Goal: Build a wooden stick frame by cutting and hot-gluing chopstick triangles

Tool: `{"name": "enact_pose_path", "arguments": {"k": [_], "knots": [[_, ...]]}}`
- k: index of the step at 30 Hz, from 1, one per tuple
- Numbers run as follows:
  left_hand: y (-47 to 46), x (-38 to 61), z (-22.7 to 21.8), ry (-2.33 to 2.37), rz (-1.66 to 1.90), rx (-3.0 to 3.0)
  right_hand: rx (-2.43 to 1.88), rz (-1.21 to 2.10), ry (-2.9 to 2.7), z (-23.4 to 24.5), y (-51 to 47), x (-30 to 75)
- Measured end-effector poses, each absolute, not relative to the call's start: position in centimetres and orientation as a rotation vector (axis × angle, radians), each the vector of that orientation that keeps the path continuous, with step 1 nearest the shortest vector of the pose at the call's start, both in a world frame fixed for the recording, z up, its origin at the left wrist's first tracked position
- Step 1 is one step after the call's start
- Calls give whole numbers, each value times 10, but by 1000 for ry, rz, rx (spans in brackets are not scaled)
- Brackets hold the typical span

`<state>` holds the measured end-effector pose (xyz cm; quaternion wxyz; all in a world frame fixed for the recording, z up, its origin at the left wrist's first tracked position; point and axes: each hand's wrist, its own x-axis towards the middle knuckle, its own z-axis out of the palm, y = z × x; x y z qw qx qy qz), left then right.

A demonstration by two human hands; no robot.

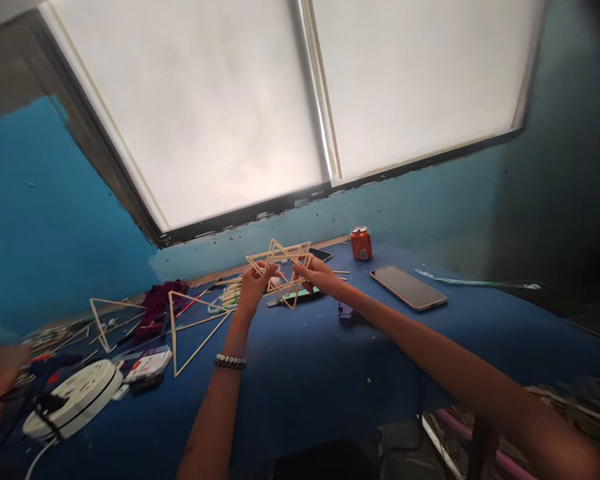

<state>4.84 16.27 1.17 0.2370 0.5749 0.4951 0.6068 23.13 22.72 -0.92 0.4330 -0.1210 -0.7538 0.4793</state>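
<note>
A star-shaped frame of thin wooden sticks (279, 252) is held up over the far part of the blue table. My left hand (255, 283) grips its left side, fingers closed round the sticks. On the right side, my right hand (315, 270) pinches the frame between thumb and fingers. Behind and below the star lie a green-edged object (300, 293) and a dark phone (321, 255), both partly hidden. To the left of my left hand stands a triangular stick frame (200, 327), with another stick frame (103, 327) beyond it.
A red can (361, 244) and a large phone (409, 287) are at the right. A round white power strip (75, 399) with a cord lies at the left, near dark red fabric (163, 310). Another person's blurred hand (3, 380) is at the left edge.
</note>
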Motion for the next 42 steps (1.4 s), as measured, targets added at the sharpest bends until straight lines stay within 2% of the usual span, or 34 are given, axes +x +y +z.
{"name": "enact_pose_path", "arguments": {"k": [5, 11, 18, 26, 31, 36, 42], "knots": [[181, 45, -2, 1378, 1769, 1580, -369, 1159, -1861, -8, 236, 238], [165, 49, -16, 1708, 2248, 1901, -395, 1007, -1784, -12, 239, 239], [163, 71, -21, 1417, 1927, 1995, -295, 747, -1993, -15, 216, 235], [161, 61, -7, 907, 2017, 1408, -87, 316, -2263, -14, 207, 243], [149, 27, 0, 522, 1894, 1064, -163, 356, -2043, -15, 213, 244], [139, 14, -5, 500, 1849, 1033, -366, 459, -2143, -17, 212, 239], [140, 22, -8, 350, 1603, 927, -452, 847, -2097, -16, 207, 233]]}}
